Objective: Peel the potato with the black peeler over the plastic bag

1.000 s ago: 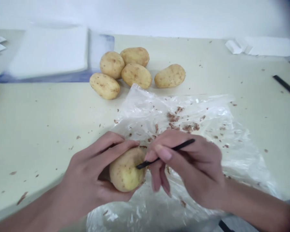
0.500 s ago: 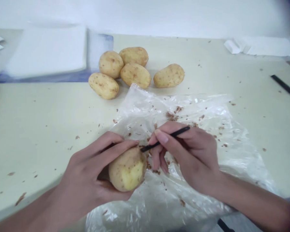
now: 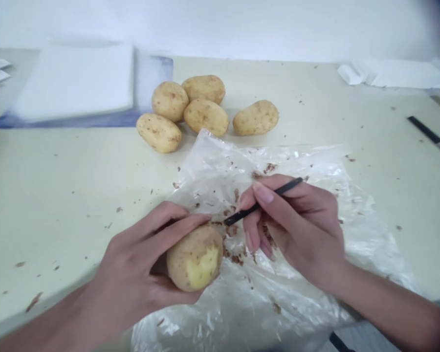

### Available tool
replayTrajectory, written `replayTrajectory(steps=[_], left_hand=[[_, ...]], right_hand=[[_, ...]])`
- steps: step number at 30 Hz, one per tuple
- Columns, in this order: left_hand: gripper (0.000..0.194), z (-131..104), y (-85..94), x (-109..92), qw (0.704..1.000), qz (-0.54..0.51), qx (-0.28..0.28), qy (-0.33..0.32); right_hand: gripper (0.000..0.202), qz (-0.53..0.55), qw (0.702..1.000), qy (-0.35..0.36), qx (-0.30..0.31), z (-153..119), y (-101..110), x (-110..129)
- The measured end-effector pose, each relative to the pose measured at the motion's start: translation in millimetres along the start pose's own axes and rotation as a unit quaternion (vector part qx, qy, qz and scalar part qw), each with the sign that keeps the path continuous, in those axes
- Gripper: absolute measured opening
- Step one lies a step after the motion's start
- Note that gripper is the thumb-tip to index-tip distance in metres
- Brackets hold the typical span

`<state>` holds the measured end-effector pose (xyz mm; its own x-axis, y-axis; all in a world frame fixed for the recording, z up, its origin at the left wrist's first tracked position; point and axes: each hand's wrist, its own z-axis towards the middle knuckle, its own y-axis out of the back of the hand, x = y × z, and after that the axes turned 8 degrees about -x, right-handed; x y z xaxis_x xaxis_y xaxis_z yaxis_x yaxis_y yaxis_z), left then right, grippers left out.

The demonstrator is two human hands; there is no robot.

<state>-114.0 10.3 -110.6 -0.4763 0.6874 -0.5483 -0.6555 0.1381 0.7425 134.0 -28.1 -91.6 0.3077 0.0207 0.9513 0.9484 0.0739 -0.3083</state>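
My left hand (image 3: 146, 264) is wrapped around a potato (image 3: 194, 256) above a clear plastic sheet. Bare yellow flesh shows on the potato's lower right side; brown skin covers the rest that I can see. In a pinch between thumb and fingers, my right hand (image 3: 297, 225) holds a thin black stick-like tool (image 3: 264, 201), whose kind I cannot make out. Its lower tip points at the potato's upper right side, a small gap away. Brown skin scraps (image 3: 236, 259) lie on the plastic sheet (image 3: 242, 318) between and around my hands.
Several whole potatoes (image 3: 206, 117) sit beyond the sheet. Behind them at the left, a white slab (image 3: 77, 83) rests on a blue-edged board (image 3: 84, 120). White wrapping (image 3: 399, 73) lies far right, near a black-handled tool (image 3: 425, 129). Scraps dot the table (image 3: 73, 171).
My right hand has moved up and to the right, drawing the black tool's tip away from the potato. The left hand keeps its grip, nearly still. The whole view has shifted slightly.
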Motion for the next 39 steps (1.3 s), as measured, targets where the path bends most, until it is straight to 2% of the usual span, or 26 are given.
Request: replayTrajectory(steps=[3, 5, 8, 11, 14, 15, 17, 19, 22, 25, 28, 31, 34, 36, 39], left_hand=[[0.067, 1.4, 0.7, 0.4, 1.000, -0.005, -0.003, -0.019], [0.067, 2.7, 2.0, 0.9, 1.000, -0.007, -0.003, -0.014], [0.074, 3.2, 3.7, 1.1, 1.000, 0.016, 0.006, -0.015], [0.073, 3.9, 4.4, 0.6, 0.999, 0.039, 0.000, -0.026], [0.066, 7.1, 5.0, 0.1, 0.999, 0.034, 0.001, -0.043], [0.064, 8.4, 5.3, -0.1, 0.998, 0.029, -0.001, -0.056], [0.063, 10.4, 6.0, -0.7, 0.997, 0.035, 0.001, -0.072], [0.067, 10.9, 6.5, -1.5, 0.997, 0.049, 0.001, -0.062], [0.071, 9.7, 6.4, -2.1, 0.997, 0.062, -0.004, -0.040], [0.067, 9.2, 6.4, -1.9, 0.998, 0.044, -0.008, -0.052], [0.065, 9.7, 7.0, -1.9, 0.997, 0.038, -0.003, -0.060], [0.068, 9.8, 7.6, -2.6, 0.997, 0.064, -0.002, -0.050], [0.068, 9.6, 7.2, -2.4, 0.996, 0.076, -0.005, -0.043], [0.065, 9.3, 6.5, -1.5, 0.997, 0.069, -0.003, -0.046], [0.059, 7.1, 5.6, 0.3, 0.997, 0.051, -0.012, -0.053]], right_hand=[[0.030, -0.006, 0.999, -0.004, 0.048, -2.6, -2.7, 1.8], [0.028, -0.044, 0.997, 0.008, 0.056, -2.0, -1.6, -0.8], [0.029, -0.081, 0.996, 0.036, 0.011, 4.4, 5.0, -4.4], [0.030, -0.031, 0.998, 0.046, -0.032, 7.7, 6.6, -0.8], [0.030, 0.008, 0.999, 0.018, 0.028, 2.1, -1.2, 3.4], [0.031, 0.002, 0.998, 0.005, 0.056, -0.1, -3.7, 3.0], [0.033, -0.029, 0.997, -0.004, 0.068, -1.9, -5.1, -0.5], [0.034, -0.049, 0.998, 0.004, 0.035, 0.4, -1.7, -4.6], [0.033, -0.022, 0.999, 0.008, -0.025, 4.1, 3.4, -3.9], [0.032, 0.009, 1.000, -0.006, 0.012, 0.1, 0.2, 1.6], [0.028, -0.048, 0.998, 0.004, 0.045, -4.2, -2.1, -0.6], [0.030, -0.086, 0.996, 0.021, -0.007, 0.4, 3.5, -7.6], [0.033, -0.047, 0.997, 0.022, -0.054, 5.5, 5.9, -6.2], [0.032, -0.016, 1.000, 0.015, -0.023, 4.0, 1.6, -1.6], [0.030, -0.030, 0.998, 0.014, 0.051, -1.1, -5.1, 0.9]])
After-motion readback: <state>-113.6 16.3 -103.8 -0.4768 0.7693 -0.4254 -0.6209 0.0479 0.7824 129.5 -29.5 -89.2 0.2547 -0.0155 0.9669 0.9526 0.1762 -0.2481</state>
